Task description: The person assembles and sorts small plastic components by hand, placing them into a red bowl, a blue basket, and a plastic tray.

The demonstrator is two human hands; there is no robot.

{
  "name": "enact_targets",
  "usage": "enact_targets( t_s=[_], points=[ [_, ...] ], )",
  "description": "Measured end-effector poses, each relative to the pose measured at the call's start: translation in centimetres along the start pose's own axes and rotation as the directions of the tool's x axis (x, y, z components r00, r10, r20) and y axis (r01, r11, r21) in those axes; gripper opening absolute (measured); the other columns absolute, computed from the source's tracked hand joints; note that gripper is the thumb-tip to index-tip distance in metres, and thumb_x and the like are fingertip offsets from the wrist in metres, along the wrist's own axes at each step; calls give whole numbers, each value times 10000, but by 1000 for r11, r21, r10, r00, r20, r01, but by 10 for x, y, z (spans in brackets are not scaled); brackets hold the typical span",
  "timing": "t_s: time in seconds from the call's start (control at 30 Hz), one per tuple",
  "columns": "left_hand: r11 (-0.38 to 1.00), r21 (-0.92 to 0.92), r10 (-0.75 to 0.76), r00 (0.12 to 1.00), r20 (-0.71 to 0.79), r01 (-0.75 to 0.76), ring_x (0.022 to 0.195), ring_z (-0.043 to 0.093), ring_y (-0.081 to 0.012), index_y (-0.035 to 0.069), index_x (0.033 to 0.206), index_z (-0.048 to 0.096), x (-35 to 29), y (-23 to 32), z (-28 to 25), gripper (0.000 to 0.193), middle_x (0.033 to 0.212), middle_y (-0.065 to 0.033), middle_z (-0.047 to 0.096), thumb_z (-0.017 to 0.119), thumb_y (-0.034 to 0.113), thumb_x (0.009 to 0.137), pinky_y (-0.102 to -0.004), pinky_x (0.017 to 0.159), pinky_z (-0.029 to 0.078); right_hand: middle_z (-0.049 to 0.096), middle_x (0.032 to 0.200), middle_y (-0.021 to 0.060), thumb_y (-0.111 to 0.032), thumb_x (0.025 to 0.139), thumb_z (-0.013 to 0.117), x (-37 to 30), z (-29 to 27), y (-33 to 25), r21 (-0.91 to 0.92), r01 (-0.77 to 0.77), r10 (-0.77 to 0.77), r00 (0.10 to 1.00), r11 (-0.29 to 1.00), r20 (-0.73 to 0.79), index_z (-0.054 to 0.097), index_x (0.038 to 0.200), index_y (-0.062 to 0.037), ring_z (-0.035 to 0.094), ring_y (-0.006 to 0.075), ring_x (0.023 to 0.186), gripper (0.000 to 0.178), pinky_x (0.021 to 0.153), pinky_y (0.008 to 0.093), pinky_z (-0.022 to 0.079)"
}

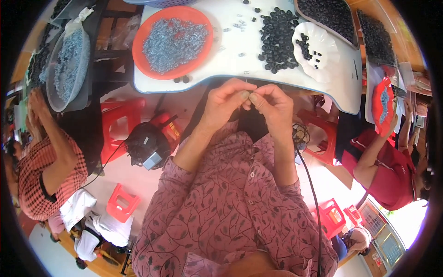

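My left hand (227, 102) and my right hand (273, 107) meet fingertip to fingertip just off the table's front edge. Thumbs and index fingers of both are pinched together around something too small to make out. Straight beyond them, a pile of black ring-like parts (277, 41) lies on the white table (230, 51). To its right is a white scalloped plate (323, 46) with several more black parts on it. An orange-red plate (138, 51) heaped with small clear bluish pieces (175, 44) stands to the left.
A tray of black parts (325, 18) sits at the far right. Small clear pieces lie scattered near the middle of the table. Co-workers sit on both sides, one in a checked shirt (60, 171), one in dark red (387, 171). Red stools (122, 203) stand on the floor.
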State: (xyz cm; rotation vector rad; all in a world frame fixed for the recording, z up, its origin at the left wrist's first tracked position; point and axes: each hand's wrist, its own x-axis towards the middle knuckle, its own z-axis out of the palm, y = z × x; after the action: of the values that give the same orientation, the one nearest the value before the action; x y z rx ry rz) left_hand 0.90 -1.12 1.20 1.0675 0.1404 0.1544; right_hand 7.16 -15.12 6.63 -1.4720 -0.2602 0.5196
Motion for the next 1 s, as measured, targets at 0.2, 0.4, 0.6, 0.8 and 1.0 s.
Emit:
enact_targets(
  t_s=[0.2, 0.4, 0.6, 0.8, 1.0],
  points=[
    [973, -187, -133, 991, 11, 133, 736, 591, -90, -1, 1118, 651, 1, -5, 3, 194, 893, -35, 640, 538, 31, 963, -217, 663, 480, 668, 774, 52, -59, 901, 661, 0, -4, 6, 111, -123, 123, 992, 986, 11, 633, 909, -8, 606, 87, 684, 59, 577, 191, 426],
    [948, -274, -173, 985, -9, 164, 721, 589, -90, 5, 1110, 650, 3, -7, 4, 185, 876, -34, 647, 547, 50, 964, -216, 659, 481, 669, 783, 47, -36, 895, 651, 2, -5, 6, 115, -151, 152, 988, 982, -5, 632, 904, -11, 603, 86, 684, 32, 592, 192, 431],
    [925, -336, -194, 981, -12, 179, 731, 607, -106, 3, 1121, 651, 1, -10, 6, 193, 873, -43, 649, 572, 44, 950, -234, 668, 502, 617, 789, -44, -51, 867, 687, 13, -24, 1, -213, 6, -52, 975, 977, -214, 654, 863, -38, 526, 26, 703, 35, 640, 191, 436],
    [899, -399, -195, 981, 9, 182, 764, 618, -115, -20, 1127, 645, 2, -15, 5, 200, 922, -65, 647, 580, 47, 950, -262, 681, 521, 615, 915, 112, -134, 856, 654, 51, -96, -8, -922, -167, -618, 699, 350, -361, 678, 924, -48, 630, 284, 745, 113, 664, 380, 510],
    [871, -453, -201, 979, 26, 191, 768, 623, -115, -19, 1148, 639, 1, -16, 2, 216, 955, -70, 648, 583, 56, 953, -265, 684, 521, 614, 988, 106, -205, 842, 665, 72, -116, 0, -919, -349, -577, 720, 181, -387, 717, 956, -90, 631, 300, 862, 170, 731, 419, 513]
  ],
)
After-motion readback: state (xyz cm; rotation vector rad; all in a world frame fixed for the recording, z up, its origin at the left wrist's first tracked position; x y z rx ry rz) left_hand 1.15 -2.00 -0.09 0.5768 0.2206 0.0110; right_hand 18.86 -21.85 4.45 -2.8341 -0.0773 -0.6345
